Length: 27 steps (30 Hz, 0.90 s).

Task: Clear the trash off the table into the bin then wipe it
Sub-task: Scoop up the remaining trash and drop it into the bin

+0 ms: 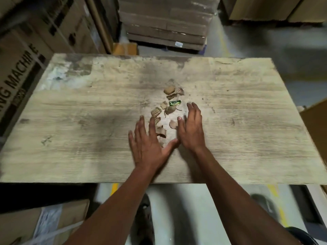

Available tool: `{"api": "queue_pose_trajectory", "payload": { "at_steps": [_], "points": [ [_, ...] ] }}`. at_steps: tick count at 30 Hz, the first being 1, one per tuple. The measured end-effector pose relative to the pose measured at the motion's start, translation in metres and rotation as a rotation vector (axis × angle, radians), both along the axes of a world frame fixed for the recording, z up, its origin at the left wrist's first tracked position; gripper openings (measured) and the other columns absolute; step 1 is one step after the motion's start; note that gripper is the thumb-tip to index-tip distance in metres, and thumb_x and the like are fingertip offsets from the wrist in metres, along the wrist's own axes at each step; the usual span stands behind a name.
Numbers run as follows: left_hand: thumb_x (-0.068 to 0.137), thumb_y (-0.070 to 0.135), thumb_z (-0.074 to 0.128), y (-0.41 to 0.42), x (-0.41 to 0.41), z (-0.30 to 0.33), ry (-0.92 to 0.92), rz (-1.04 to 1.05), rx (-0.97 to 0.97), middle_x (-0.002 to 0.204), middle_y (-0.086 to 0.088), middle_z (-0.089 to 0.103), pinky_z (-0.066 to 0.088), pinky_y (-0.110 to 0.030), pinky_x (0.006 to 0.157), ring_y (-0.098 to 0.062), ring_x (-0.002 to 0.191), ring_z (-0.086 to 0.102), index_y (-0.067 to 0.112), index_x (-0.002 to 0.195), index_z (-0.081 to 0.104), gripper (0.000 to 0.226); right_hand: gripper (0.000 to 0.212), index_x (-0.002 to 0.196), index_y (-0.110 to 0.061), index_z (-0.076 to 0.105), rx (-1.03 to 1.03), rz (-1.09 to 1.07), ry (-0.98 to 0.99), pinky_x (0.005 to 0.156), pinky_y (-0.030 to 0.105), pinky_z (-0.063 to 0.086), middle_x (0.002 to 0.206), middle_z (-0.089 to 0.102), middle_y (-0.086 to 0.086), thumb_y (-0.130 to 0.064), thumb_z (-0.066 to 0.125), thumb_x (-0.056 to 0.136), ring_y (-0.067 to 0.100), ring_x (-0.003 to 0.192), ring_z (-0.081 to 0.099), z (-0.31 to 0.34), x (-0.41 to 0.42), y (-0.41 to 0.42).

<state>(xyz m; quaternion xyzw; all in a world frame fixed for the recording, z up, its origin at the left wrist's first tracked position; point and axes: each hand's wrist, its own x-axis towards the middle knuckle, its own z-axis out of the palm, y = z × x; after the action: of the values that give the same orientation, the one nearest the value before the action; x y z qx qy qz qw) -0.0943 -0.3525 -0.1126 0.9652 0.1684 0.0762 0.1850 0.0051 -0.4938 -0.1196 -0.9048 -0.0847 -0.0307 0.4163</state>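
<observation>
Both the left hand (147, 138) and right hand (192, 127) lie wide and flat, flanking torn brown cardboard scraps (159, 119) and a green wrapper (174, 103) mid-table; the far pieces sit beyond the fingertips and could be missed.

Scraps (165, 112) between hands (on table (70, 121))
</observation>
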Motion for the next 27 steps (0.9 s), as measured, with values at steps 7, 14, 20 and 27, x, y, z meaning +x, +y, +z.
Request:
{"api": "queue_pose_trajectory", "payload": {
  "at_steps": [7, 14, 20, 27],
  "points": [
    [0.078, 0.099, 0.047, 0.002, 0.056, -0.009, 0.027, -0.142, 0.021, 0.181, -0.011, -0.014, 0.003, -0.065, 0.132, -0.030, 0.168, -0.007, 0.029, 0.173, -0.006, 0.130, 0.068, 0.172, -0.017, 0.017, -0.189, 0.064, -0.003, 0.135, 0.048, 0.012, 0.181, 0.013, 0.005, -0.050, 0.026, 0.113, 0.024, 0.167, 0.012, -0.002, 0.082, 0.025],
    [0.084, 0.091, 0.047, 0.011, 0.106, -0.014, 0.020, -0.214, -0.016, 0.179, -0.015, -0.018, -0.002, -0.057, 0.134, -0.030, 0.168, -0.011, 0.021, 0.173, -0.007, 0.126, 0.054, 0.140, -0.016, 0.068, -0.015, 0.201, 0.047, 0.118, 0.041, 0.043, 0.141, 0.067, 0.003, -0.038, 0.028, 0.114, 0.015, 0.131, 0.060, 0.009, 0.113, 0.040],
    [0.093, 0.066, 0.060, 0.021, 0.145, -0.016, -0.016, -0.321, -0.093, 0.181, -0.010, -0.010, 0.005, -0.052, 0.136, -0.025, 0.168, -0.007, 0.019, 0.173, -0.006, 0.114, 0.037, 0.147, -0.027, 0.053, 0.275, 0.052, 0.066, 0.097, 0.031, 0.059, 0.115, 0.078, -0.004, -0.030, 0.033, 0.116, 0.002, 0.105, 0.074, 0.006, 0.082, 0.039],
    [0.100, 0.054, 0.059, 0.026, 0.150, -0.024, -0.117, -0.537, -0.102, 0.163, -0.003, 0.052, 0.028, -0.045, 0.131, -0.024, 0.155, 0.041, 0.023, 0.165, 0.042, 0.074, 0.055, 0.164, -0.038, 0.019, 0.683, -0.154, 0.087, 0.122, 0.047, 0.044, 0.175, 0.022, -0.001, -0.037, 0.042, 0.114, 0.025, 0.157, 0.041, -0.009, 0.085, 0.040]
  ]
}}
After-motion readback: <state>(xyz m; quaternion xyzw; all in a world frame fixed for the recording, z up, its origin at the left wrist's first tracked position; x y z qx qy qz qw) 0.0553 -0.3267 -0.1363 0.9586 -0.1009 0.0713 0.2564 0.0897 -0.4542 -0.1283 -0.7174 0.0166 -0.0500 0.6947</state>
